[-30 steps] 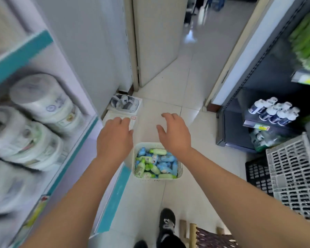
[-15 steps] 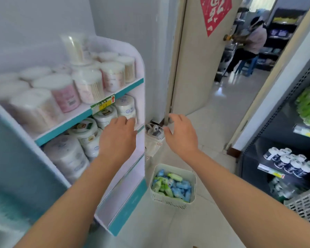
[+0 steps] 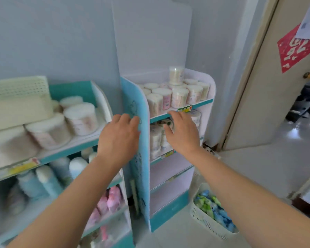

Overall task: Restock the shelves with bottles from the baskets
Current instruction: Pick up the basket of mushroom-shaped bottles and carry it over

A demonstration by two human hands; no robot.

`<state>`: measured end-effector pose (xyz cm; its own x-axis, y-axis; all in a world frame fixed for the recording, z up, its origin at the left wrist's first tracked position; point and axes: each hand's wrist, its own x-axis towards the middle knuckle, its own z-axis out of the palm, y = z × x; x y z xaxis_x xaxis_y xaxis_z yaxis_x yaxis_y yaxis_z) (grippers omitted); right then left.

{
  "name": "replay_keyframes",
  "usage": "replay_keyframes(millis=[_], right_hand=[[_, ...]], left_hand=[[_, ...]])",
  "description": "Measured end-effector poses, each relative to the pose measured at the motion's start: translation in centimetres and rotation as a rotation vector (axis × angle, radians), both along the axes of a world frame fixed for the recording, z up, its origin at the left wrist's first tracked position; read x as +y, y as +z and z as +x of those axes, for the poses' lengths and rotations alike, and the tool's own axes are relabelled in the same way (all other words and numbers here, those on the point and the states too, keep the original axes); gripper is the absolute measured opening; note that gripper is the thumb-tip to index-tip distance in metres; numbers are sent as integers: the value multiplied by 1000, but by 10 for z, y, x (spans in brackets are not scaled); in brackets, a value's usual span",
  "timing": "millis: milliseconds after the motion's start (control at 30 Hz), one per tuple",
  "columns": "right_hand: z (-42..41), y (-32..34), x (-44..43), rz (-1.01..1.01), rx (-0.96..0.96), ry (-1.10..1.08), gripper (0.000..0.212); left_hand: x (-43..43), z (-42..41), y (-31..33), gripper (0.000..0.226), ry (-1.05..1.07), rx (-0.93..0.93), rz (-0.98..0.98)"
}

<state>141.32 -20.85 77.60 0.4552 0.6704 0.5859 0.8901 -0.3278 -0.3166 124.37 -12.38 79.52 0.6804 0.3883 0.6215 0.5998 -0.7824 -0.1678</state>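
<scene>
Between left hand (image 3: 118, 138) and right hand (image 3: 183, 136) stands a blue panel (image 3: 137, 104).

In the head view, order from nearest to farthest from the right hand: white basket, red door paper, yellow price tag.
1. yellow price tag, shelf edge above the right hand.
2. white basket, floor, lower right.
3. red door paper, upper right.

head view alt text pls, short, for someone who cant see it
A person's bare left hand and right hand, both empty with open fingers, are held out toward a narrow blue-and-white shelf unit stocked with tubs of cotton swabs. On the floor to its right stands a white basket of small green and blue bottles.
</scene>
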Motion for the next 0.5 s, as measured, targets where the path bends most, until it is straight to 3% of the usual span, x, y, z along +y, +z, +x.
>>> replay_keyframes(millis=[200, 500], right_hand=[[-83, 20, 13, 6, -14, 125, 44], [-191, 39, 20, 3, -80, 393, 40]], left_hand=[[-11, -97, 25, 23, 117, -23, 78], [-45, -230, 38, 23, 459, -39, 29]])
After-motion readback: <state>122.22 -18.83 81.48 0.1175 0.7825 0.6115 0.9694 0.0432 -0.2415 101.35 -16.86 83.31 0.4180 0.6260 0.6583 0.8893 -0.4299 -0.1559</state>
